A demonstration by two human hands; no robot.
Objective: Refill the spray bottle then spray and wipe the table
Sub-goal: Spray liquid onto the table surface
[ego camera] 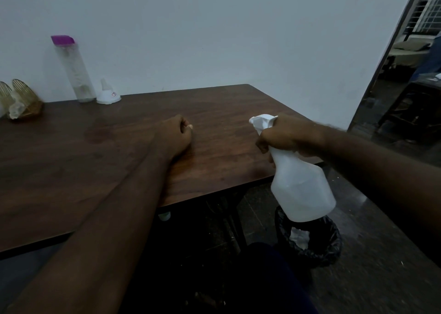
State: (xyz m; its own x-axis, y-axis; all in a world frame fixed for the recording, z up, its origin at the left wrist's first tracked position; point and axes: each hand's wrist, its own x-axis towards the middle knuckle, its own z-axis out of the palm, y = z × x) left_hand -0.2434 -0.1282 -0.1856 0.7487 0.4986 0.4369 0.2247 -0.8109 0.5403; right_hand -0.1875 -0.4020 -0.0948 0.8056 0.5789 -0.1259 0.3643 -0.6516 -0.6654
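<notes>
The right hand grips the white spray bottle by its neck, fingers wrapped round below the spray head, holding it in the air over the near right edge of the dark wooden counter, nozzle pointing left across the top. The left hand rests on the counter as a loose fist, fingers curled in and holding nothing. Against the wall stand a tall clear bottle with a purple cap and, just beside it, a white funnel turned mouth down. A bin with a black liner sits on the floor below the spray bottle.
</notes>
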